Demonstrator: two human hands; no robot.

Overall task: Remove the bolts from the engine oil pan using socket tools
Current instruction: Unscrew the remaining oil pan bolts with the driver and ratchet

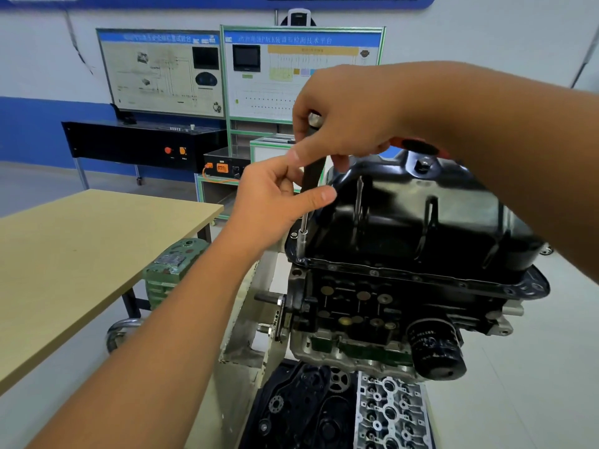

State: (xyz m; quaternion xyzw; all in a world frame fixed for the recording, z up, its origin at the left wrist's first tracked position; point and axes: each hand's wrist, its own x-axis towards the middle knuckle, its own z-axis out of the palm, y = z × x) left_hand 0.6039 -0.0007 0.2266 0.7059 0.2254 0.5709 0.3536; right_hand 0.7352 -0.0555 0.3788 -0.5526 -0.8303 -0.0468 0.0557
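Observation:
A black oil pan (418,222) sits on top of the upside-down engine block (372,312). A socket tool (312,176) stands upright over the pan flange's near-left corner, its thin chrome socket end (303,236) down on a bolt there. My right hand (350,124) grips the tool's top, fingers curled over its chrome head. My left hand (275,196) pinches the dark shaft lower down between thumb and fingers. Several bolts (373,272) show along the flange's front edge.
A wooden table (81,254) stands to the left. A cylinder head (392,413) and a black cover (301,413) lie below the engine. A black oil filter (436,348) sticks out at the front. Training panels (227,72) line the back wall.

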